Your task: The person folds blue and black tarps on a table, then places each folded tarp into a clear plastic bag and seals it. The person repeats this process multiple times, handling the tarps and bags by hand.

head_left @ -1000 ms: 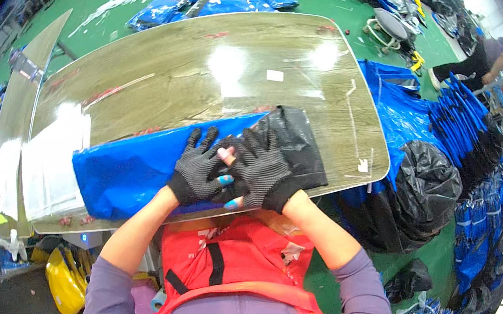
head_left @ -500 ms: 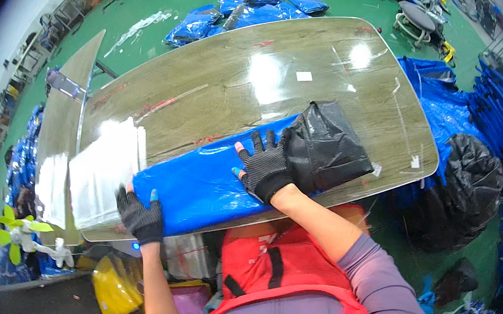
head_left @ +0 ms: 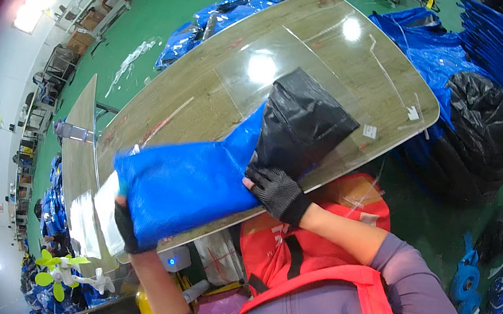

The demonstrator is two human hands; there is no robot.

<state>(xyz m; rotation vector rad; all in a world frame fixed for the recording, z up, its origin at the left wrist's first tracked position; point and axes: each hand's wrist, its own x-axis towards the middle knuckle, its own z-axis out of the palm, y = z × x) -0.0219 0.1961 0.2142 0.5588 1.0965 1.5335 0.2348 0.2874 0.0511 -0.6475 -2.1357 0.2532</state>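
A folded blue plastic sheet [head_left: 187, 189] with a black plastic section [head_left: 307, 120] at its right end lies across the near side of a wood-patterned table [head_left: 358, 62]. My left hand [head_left: 127, 226], in a black fingerless glove, grips the sheet's left end, which looks raised and slightly blurred; part of this hand is hidden by the plastic. At the border between blue and black, my right hand [head_left: 275, 192] has its gloved fingers curled on the sheet near the table's front edge. A crease rises in the blue beside it.
Clear film [head_left: 281, 53] lies on the table behind the black section. A bottle [head_left: 74, 132] and a small green-bladed fan [head_left: 58, 274] stand at the left. Blue packages [head_left: 218, 14] lie on the floor beyond; a large black bag [head_left: 478, 140] sits right of the table.
The blue sheet's left end has come up off the table in my left hand. My right hand has drawn back toward me and its spread fingers have curled. The view has shifted.
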